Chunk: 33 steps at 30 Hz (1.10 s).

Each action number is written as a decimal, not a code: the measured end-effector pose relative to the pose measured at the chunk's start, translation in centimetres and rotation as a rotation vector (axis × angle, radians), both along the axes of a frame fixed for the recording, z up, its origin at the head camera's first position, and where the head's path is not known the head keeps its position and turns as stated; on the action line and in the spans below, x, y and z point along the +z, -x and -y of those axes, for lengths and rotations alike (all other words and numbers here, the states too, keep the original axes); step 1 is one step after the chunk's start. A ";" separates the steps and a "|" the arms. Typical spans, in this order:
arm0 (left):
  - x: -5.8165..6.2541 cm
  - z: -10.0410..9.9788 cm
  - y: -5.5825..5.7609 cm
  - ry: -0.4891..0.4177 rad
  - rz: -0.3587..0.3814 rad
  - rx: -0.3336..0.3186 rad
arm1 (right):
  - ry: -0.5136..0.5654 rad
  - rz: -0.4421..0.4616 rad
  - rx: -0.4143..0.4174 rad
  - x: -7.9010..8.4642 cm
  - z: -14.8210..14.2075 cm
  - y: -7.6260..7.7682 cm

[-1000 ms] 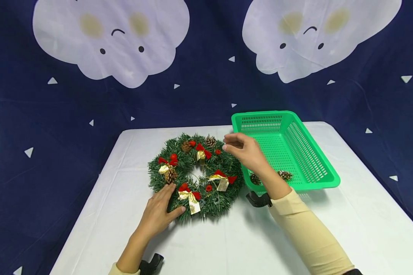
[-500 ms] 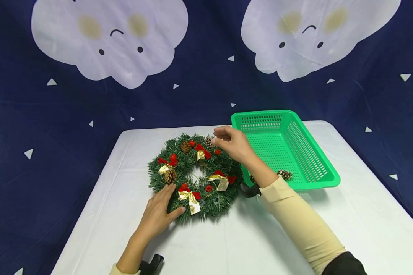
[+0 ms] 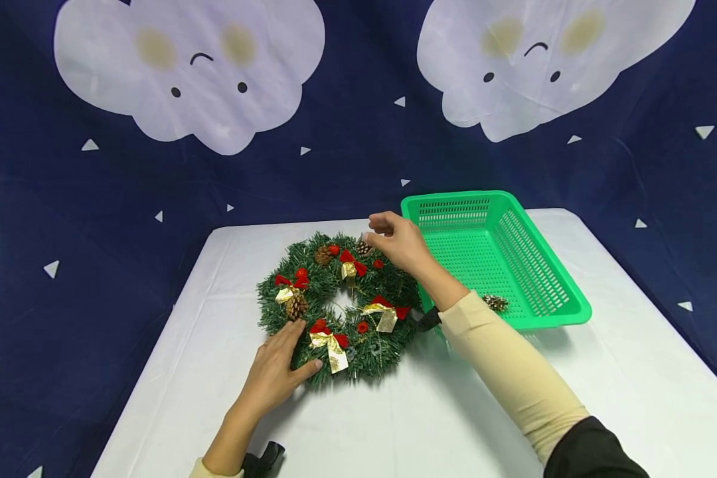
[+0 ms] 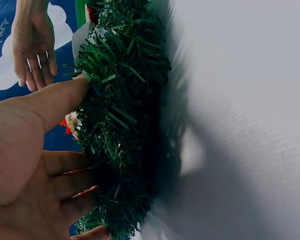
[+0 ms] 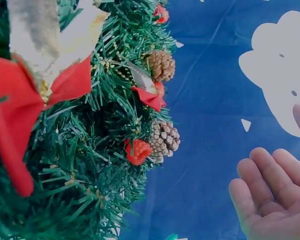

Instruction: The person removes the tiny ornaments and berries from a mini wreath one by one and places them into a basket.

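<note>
A green wreath point(image 3: 281, 272) lies on the table, dressed with red-and-gold bows point(image 3: 330, 340), red berries point(image 3: 362, 327) and brown pinecones point(image 3: 296, 306). My left hand point(image 3: 275, 368) rests against its front left edge, thumb and fingers spread apart; in the left wrist view the thumb point(image 4: 55, 102) touches the needles. Above the wreath's back right part hovers my right hand point(image 3: 401, 245), near a pinecone point(image 3: 364, 247). The right wrist view shows that hand point(image 5: 272, 192) holding nothing, its fingers slightly bent, apart from the grey-tipped pinecone point(image 5: 164, 141).
To the right of the wreath stands a green plastic basket point(image 3: 550, 265), close to its edge. A loose pinecone point(image 3: 494, 303) lies at the basket's front; the right forearm hides part of that end. A white cloth point(image 3: 358, 431) covers the table, with a dark blue backdrop point(image 3: 358, 179) behind.
My right hand has moved left and slightly away from me, from beside the basket to above the wreath's back pinecone. The left hand and the wreath have stayed put.
</note>
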<state>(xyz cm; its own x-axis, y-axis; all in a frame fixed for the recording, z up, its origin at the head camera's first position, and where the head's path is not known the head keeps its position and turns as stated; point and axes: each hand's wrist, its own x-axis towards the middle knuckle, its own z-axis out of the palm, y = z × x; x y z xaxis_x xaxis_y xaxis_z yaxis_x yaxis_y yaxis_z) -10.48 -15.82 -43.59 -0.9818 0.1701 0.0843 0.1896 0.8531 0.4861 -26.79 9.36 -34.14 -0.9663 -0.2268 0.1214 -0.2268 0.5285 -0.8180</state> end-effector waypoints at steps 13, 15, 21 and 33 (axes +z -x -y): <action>0.0 0.0 0.1 -0.005 -0.016 0.005 | -0.007 0.016 -0.060 -0.3 1.1 2.2; -0.1 0.0 0.1 -0.006 -0.021 0.004 | -0.019 0.032 -0.066 -0.6 1.2 2.4; -0.1 0.1 0.0 -0.005 -0.017 0.009 | -0.070 0.063 -0.070 -1.8 1.7 2.8; -0.1 0.0 -0.1 -0.007 -0.010 0.004 | -0.086 0.047 -0.111 -3.4 2.4 3.4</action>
